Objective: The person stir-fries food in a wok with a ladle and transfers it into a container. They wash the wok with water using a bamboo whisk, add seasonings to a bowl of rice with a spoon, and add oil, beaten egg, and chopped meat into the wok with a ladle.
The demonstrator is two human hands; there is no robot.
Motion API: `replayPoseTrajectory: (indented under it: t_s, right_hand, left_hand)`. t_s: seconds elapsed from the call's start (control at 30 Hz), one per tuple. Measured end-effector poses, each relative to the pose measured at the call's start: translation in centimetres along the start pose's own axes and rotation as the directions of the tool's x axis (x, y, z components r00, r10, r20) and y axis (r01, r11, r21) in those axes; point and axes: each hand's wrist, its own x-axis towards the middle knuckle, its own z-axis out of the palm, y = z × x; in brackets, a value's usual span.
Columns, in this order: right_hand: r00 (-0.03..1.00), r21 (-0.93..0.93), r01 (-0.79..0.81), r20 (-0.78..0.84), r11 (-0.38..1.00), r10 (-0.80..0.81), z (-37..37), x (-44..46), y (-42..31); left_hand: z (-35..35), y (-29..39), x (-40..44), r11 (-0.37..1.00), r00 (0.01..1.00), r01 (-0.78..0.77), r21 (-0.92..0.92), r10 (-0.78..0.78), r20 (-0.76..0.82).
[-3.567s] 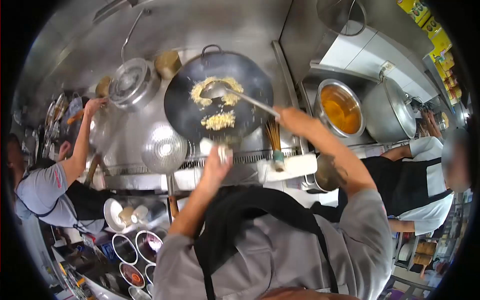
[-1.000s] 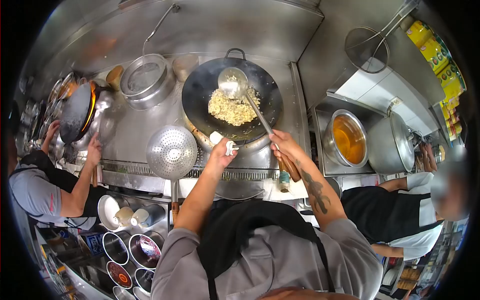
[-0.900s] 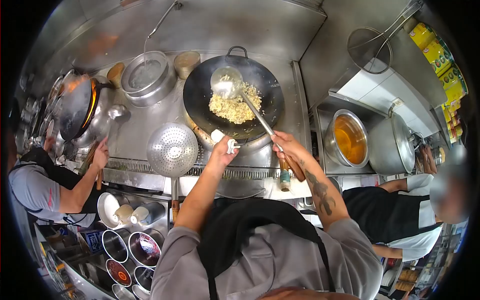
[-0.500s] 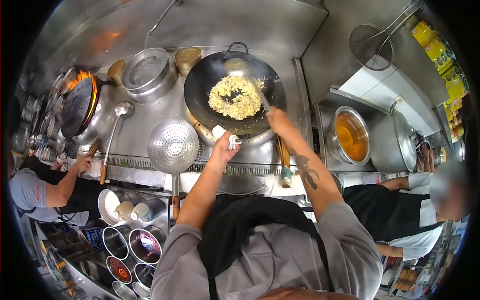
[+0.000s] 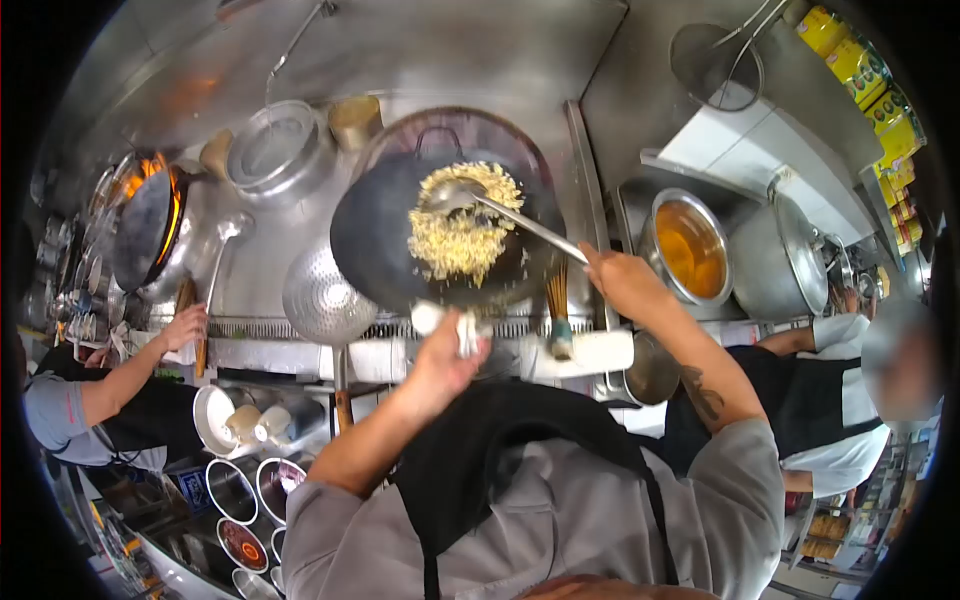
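Note:
A dark wok (image 5: 365, 225) lies in front of me, pulled toward my body and tilted. Loose yellowish-white food, like fried rice with egg (image 5: 462, 245), spreads across its inside. My left hand (image 5: 447, 358) is closed around a white cloth (image 5: 430, 320) at the wok's near rim; the part of the wok under the cloth is hidden. My right hand (image 5: 625, 282) grips the handle of a metal ladle (image 5: 455, 196), whose bowl rests on the far part of the food.
A perforated skimmer (image 5: 328, 298) lies left of the wok, beside a bamboo brush (image 5: 558, 315) on the right. Bowl of orange liquid (image 5: 690, 250) stands farther right. Flames (image 5: 165, 215) rise around another wok at left. Co-workers stand on both sides.
The wok has come toward me off its burner ring, and the food has shifted and spread. My right hand and ladle have moved right and nearer; my left hand has drawn back with the cloth.

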Motion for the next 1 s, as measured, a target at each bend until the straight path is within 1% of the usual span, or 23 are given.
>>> replayPoseTrajectory:
  t_s: [0.03, 0.07, 0.13, 0.17, 0.2, 0.23, 0.3, 0.33, 0.37, 0.43, 0.47, 0.5, 0.53, 0.57, 0.63, 0.67, 0.7, 0.73, 0.77, 0.83, 0.87, 0.93, 1.0]
  right_hand:
    - [0.999, 0.028, 0.050, -0.011, 0.998, -0.050, -0.5, -1.4, -0.8]
    - [0.998, 0.112, 0.064, 0.015, 0.992, -0.066, -1.5, -2.1, -1.5]
    - [0.981, 0.236, 0.089, 0.150, 0.968, -0.126, -4.0, -5.0, -2.0]
    - [0.971, 0.276, 0.106, 0.179, 0.955, -0.159, -5.7, -5.3, -1.6]
    - [0.958, 0.302, 0.097, 0.230, 0.948, -0.171, -6.7, -5.9, -1.4]
    - [0.957, 0.302, 0.080, 0.242, 0.950, -0.158, -6.0, -5.6, -0.7]
    - [0.953, 0.304, 0.036, 0.276, 0.952, -0.124, -3.4, -3.9, 1.5]
    - [0.964, 0.220, -0.049, 0.266, 0.974, -0.012, -2.6, -2.4, 0.8]
    - [0.987, 0.096, -0.026, 0.158, 0.995, 0.011, -0.8, -0.8, 0.7]
    - [0.998, -0.030, -0.063, -0.011, 0.998, 0.062, 2.7, 1.2, 0.8]
    - [0.996, -0.033, -0.080, -0.045, 0.996, 0.079, 1.8, 0.6, 0.6]
    - [0.994, -0.031, -0.090, -0.072, 0.995, 0.088, 0.9, -0.5, -0.5]
    - [0.991, -0.028, -0.092, -0.096, 0.995, 0.089, 0.0, -1.1, -1.3]
    - [0.995, -0.007, -0.064, -0.078, 0.998, 0.063, -0.8, -1.7, -1.8]
    - [0.999, 0.028, -0.017, -0.033, 0.999, 0.018, -2.5, -3.4, -1.8]
    - [0.996, -0.010, -0.065, 0.066, 0.998, 0.066, -3.1, -3.8, -2.0]
    - [0.990, -0.002, -0.109, 0.092, 0.994, 0.109, -3.1, -4.0, -1.6]
    - [0.982, 0.006, -0.151, 0.118, 0.988, 0.150, -2.9, -3.8, -0.9]
    - [0.971, 0.013, -0.194, 0.143, 0.981, 0.190, -2.4, -3.1, -0.6]
    - [0.946, 0.021, -0.323, 0.046, 0.946, 0.321, -0.3, -0.3, 0.2]
    - [0.923, 0.033, -0.384, 0.007, 0.923, 0.384, 1.7, 1.1, 0.6]
    - [0.862, 0.236, -0.474, -0.074, 0.848, 0.502, 8.5, 5.1, 1.1]
    - [0.885, 0.421, -0.332, -0.171, 0.844, 0.433, 15.4, 7.7, -0.7]
  left_hand:
    - [-0.8, 0.6, 1.2, 0.998, 1.000, 0.004, -0.067, -0.005, -0.013]
    - [0.0, 2.1, 3.2, 0.997, 0.999, -0.036, -0.064, 0.034, -0.030]
    - [-4.0, 0.9, 4.5, 0.986, 0.990, -0.136, 0.098, 0.133, 0.036]
    - [-3.9, 1.5, 5.3, 0.959, 0.974, -0.215, 0.184, 0.196, 0.111]
    - [-2.2, 0.7, 2.7, 0.997, 0.997, -0.036, 0.063, 0.040, -0.059]
    - [-0.4, 0.3, -0.4, 0.997, 0.999, -0.015, 0.078, 0.018, -0.043]
    - [-0.2, 1.7, 0.2, 1.000, 0.999, 0.017, 0.023, -0.016, -0.036]
    - [-0.7, 2.9, 2.7, 0.999, 1.000, 0.018, -0.039, -0.018, 0.001]
    - [-2.1, 2.7, 5.8, 0.998, 0.998, -0.055, 0.022, 0.055, 0.021]
    - [-7.4, -0.5, 8.1, 0.993, 0.993, -0.120, 0.016, 0.120, 0.014]
    - [-9.9, -1.9, 7.5, 1.000, 0.991, -0.011, -0.027, 0.015, 0.133]
    - [-11.2, -3.0, 6.3, 0.997, 0.995, 0.009, 0.079, -0.017, 0.101]
    - [-8.8, -2.7, 4.5, 0.998, 0.997, -0.008, 0.067, 0.003, 0.072]
    - [-7.0, -2.4, 2.3, 0.999, 0.999, -0.020, 0.050, 0.019, 0.032]
    - [-5.3, 1.5, 6.1, 0.998, 0.996, -0.057, -0.006, 0.057, 0.073]
    - [-4.5, 3.7, 8.6, 0.998, 0.995, -0.059, -0.016, 0.060, 0.083]
    - [-4.2, 5.0, 11.1, 0.994, 0.998, -0.066, 0.084, 0.068, -0.011]
    - [-5.1, 6.2, 14.0, 0.996, 0.998, -0.059, 0.068, 0.058, 0.010]
    - [-6.0, 6.5, 15.2, 0.993, 0.998, -0.060, 0.105, 0.058, 0.017]
    - [-6.3, 6.7, 17.2, 0.983, 0.998, -0.065, 0.174, 0.059, 0.038]
    - [-6.6, 6.5, 18.0, 0.984, 0.995, -0.070, 0.161, 0.059, 0.076]
    - [-5.9, 6.3, 18.3, 0.984, 0.999, -0.045, 0.175, 0.044, 0.011]
    - [-5.0, 6.2, 17.2, 0.978, 0.995, -0.024, 0.206, 0.043, -0.090]
